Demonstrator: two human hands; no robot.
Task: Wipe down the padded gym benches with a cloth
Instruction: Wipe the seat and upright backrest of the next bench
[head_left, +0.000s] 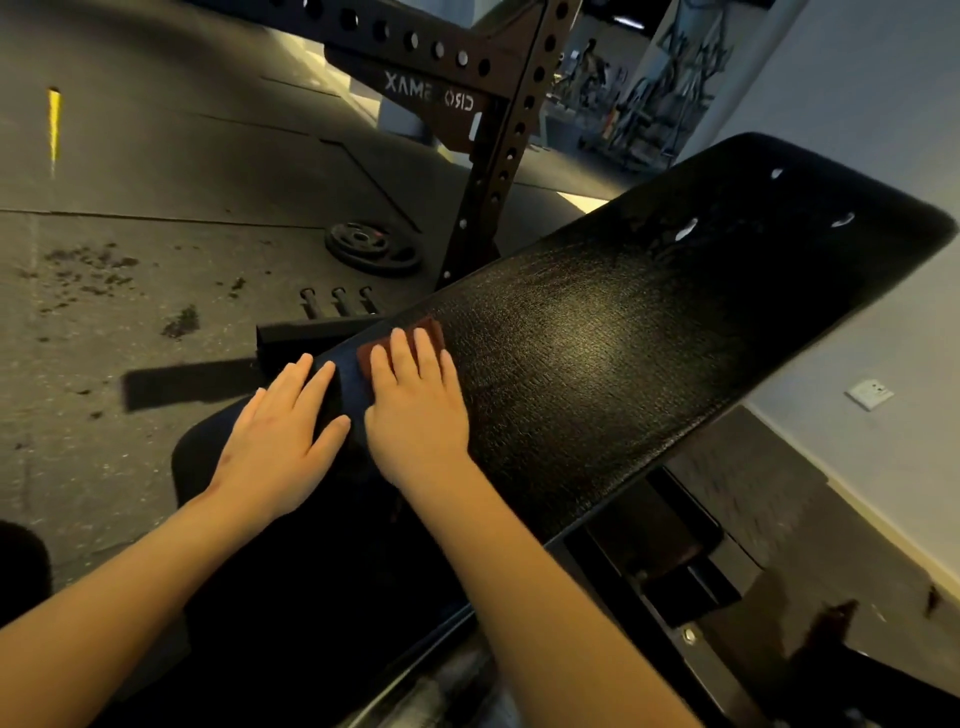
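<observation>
A black padded bench back pad (623, 338) runs up from the lower middle to the upper right, tilted. A small reddish-brown cloth (427, 328) lies on its lower left end. My right hand (415, 405) presses flat on the cloth with straight fingers, covering most of it. Just to the left, my left hand (280, 431) rests flat with spread fingers over the pad's lower end and the black seat pad (291, 571). Only the cloth's far edge and a left corner show.
A dark perforated rack upright (498, 171) stands just behind the bench. A black weight plate (371, 248) and several short pegs (337, 301) lie on the grey rubber floor at left. A pale wall with a socket (870, 392) is on the right. The bench frame (675, 571) shows below the pad.
</observation>
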